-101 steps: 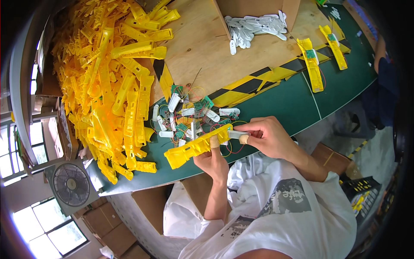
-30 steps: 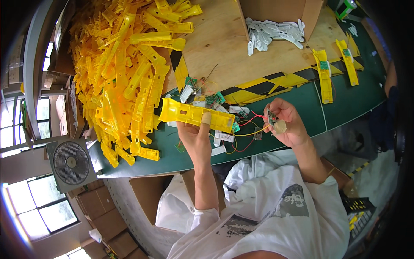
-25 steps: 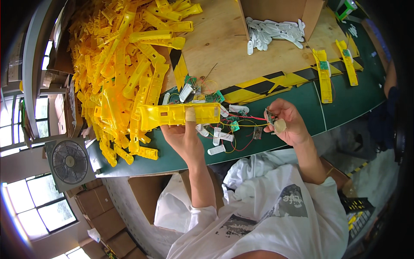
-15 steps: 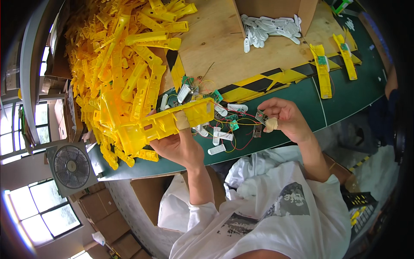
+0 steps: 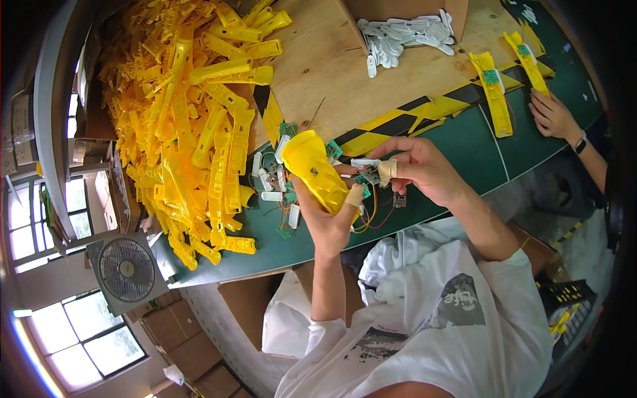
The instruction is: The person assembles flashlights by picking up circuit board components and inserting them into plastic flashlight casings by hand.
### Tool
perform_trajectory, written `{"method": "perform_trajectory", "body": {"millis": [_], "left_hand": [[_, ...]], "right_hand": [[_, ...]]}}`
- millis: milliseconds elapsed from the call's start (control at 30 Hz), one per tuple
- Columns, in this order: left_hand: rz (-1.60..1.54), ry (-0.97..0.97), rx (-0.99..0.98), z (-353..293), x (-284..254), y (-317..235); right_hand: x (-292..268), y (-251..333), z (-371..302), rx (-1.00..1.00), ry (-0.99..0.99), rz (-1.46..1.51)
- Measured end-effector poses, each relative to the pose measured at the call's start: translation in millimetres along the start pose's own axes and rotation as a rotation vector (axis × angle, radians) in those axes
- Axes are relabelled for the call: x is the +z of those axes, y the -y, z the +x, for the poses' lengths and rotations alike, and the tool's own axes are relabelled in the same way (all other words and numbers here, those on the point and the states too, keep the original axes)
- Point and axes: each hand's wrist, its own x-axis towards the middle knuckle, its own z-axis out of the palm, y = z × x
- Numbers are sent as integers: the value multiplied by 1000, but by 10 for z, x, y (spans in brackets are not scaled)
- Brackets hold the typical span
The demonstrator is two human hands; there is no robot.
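Head view, yellow casing [image 5: 313,166] slanting down rightward, left grip [image 5: 328,227] holding it, right grip [image 5: 428,171] pinching board [image 5: 370,175]

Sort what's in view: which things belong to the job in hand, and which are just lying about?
Likely in the job:
- yellow casing, in the left grip
- small electronic part, in the right grip
- heap of yellow casings
- loose green boards

Seemingly just about:
- fan
- cardboard boxes

- The casing [image 5: 324,181] in my left hand [image 5: 326,227]: smooth, glossy plastic.
- The heaped casings [image 5: 176,129]: the same shiny plastic.
- The panel [image 5: 315,73] before me: matt, knotted wood.
- The tabletop [image 5: 464,143]: smooth, faintly shiny.
- My shirt [image 5: 424,338]: matt, creased cloth.
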Motion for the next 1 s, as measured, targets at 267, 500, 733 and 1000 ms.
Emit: {"method": "perform_trajectory", "body": {"millis": [267,500,733,1000], "left_hand": [[61,-60,-25,-92,65,92],[-128,-126,-171,-175,193,61],[-129,-152,-144,-221,158,113],[-369,-301,-187,-207,204,145]], "right_hand": [[85,110,22,34,66,-257],[-3,28,-39,-7,109,-1],[-39,52,-94,57,191,1],[-90,-103,-62,-93,126,289]]}}
